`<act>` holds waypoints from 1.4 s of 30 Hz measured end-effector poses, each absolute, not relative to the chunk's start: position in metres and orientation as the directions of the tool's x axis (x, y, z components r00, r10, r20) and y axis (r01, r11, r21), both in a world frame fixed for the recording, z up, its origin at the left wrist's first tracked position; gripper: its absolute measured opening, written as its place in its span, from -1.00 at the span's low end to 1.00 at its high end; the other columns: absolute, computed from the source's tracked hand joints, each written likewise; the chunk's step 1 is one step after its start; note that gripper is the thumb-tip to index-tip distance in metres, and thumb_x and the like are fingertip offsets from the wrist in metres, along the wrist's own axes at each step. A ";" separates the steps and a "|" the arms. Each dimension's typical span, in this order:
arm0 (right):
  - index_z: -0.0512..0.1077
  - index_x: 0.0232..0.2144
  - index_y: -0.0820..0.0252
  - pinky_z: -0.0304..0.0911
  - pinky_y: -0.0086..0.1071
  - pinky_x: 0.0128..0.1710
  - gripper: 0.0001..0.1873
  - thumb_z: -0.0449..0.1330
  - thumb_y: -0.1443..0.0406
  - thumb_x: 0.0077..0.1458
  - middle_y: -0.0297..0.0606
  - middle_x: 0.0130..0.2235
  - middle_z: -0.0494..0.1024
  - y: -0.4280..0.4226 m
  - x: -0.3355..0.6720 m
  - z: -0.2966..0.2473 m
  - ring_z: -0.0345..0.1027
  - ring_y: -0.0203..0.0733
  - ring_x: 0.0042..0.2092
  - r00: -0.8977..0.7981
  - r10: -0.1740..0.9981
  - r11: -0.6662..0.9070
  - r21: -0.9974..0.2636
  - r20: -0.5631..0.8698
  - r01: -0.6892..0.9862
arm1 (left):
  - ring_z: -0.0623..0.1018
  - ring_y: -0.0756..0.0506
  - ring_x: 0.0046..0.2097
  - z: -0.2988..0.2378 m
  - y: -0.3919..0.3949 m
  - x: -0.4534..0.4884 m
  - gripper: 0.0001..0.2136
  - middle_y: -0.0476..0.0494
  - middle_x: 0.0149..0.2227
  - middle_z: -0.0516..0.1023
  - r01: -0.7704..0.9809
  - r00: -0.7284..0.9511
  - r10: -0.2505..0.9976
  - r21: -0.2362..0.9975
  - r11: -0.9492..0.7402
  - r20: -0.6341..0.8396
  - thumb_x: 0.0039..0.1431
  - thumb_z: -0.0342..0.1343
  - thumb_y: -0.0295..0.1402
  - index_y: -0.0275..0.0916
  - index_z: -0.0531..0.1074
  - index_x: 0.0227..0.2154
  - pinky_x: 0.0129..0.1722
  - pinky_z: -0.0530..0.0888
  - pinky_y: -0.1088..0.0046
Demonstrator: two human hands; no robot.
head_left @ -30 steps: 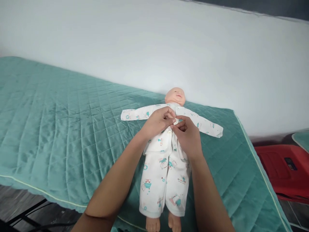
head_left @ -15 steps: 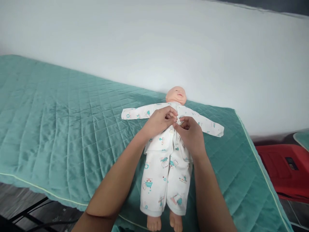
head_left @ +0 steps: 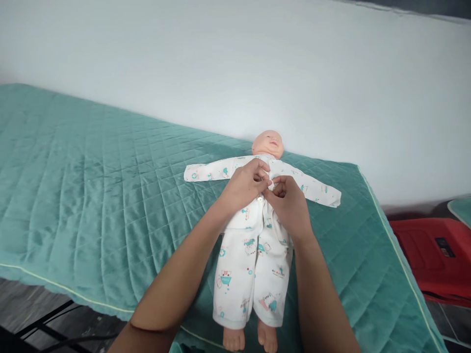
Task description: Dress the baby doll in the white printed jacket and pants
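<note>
A baby doll lies on its back on a green quilted cover, its feet toward me. It wears a white printed shirt and matching trousers, with both sleeves stretched out sideways. At the chest, my left hand pinches the front edge of the shirt. My right hand pinches the same front opening from the other side, the fingertips of both hands almost touching. A pale button shows just below the fingers. What lies right between the fingertips is mostly hidden.
The green quilted cover spreads far to the left and ends in a piped edge on the right. A white wall rises behind it. A red plastic object stands beyond the right edge. Dark metal legs show at lower left.
Both hands stay at the shirt front, with only small finger movements. The bit of cloth between the fingertips is now more covered. The doll keeps its pose.
</note>
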State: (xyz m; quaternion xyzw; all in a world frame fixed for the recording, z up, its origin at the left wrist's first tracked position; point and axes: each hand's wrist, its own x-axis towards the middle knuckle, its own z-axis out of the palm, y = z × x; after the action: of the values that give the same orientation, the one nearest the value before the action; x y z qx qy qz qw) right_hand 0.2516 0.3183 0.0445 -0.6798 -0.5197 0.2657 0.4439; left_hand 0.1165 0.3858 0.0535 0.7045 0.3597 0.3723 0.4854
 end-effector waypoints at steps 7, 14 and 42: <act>0.35 -0.23 0.09 0.11 -0.40 -0.44 -0.69 0.28 0.14 -0.02 -0.55 -0.55 0.30 0.319 0.254 0.045 0.20 -0.32 -0.50 0.329 0.942 -0.104 -0.879 0.062 0.464 | 0.48 0.01 -0.33 0.055 0.390 0.108 -0.84 -0.01 -0.37 0.50 0.090 0.548 0.820 0.962 -0.256 0.167 0.03 0.08 -0.49 -0.23 0.40 -0.28 -0.32 0.40 0.49; 0.36 -0.27 0.09 0.11 -0.39 -0.45 -0.68 0.29 0.09 -0.03 -0.54 -0.56 0.30 0.318 0.254 0.047 0.20 -0.30 -0.50 0.356 0.931 -0.131 -0.839 0.079 0.528 | 0.47 0.02 -0.32 0.055 0.388 0.111 -0.87 -0.02 -0.35 0.50 0.182 0.497 0.851 0.939 -0.293 0.169 0.04 0.07 -0.48 -0.23 0.44 -0.32 -0.29 0.41 0.50; 0.31 -0.28 0.07 0.10 -0.40 -0.46 -0.71 0.27 0.11 0.01 -0.55 -0.56 0.29 0.317 0.256 0.044 0.20 -0.31 -0.50 0.313 0.946 -0.099 -0.848 0.083 0.521 | 0.51 0.01 -0.31 0.056 0.388 0.111 -0.84 -0.05 -0.31 0.56 0.170 0.508 0.845 0.943 -0.286 0.165 0.05 0.10 -0.47 -0.24 0.49 -0.28 -0.28 0.44 0.49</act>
State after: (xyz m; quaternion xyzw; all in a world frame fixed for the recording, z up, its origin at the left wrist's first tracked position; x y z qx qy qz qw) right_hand 0.2565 0.3170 0.0435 -0.6957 -0.5273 0.2555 0.4156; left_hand 0.1109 0.3884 0.0561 0.7218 0.3515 0.3496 0.4830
